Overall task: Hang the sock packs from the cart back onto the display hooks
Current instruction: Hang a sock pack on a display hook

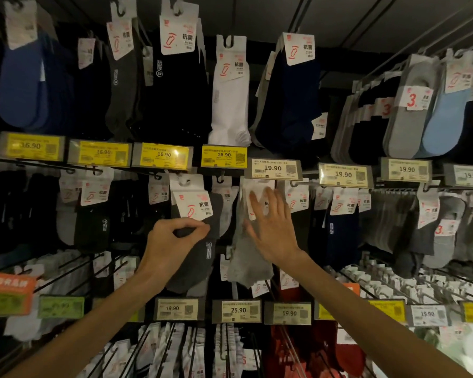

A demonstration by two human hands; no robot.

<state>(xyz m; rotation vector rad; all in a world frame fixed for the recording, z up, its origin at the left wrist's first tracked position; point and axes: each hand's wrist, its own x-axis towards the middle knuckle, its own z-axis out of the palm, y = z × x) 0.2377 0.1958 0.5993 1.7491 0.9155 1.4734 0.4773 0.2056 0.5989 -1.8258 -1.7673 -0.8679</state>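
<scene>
The left hand (172, 237) pinches a dark grey sock pack (200, 260) just under its white card, and at its 3 o'clock the right hand (273, 230) presses spread, straight fingers on a light grey sock pack (243, 266), both beneath price tags (224, 156) and crowded by other packs (230, 99).

A shop was shown. Sock packs (230, 88) were hung in rows on hooks (38, 162) across a dark wall (339, 69). Yellow and white price tags (224, 156) were clipped under each row, printed with 16.90, 19.90 and 25.90 beside barcodes and QR codes.
</scene>
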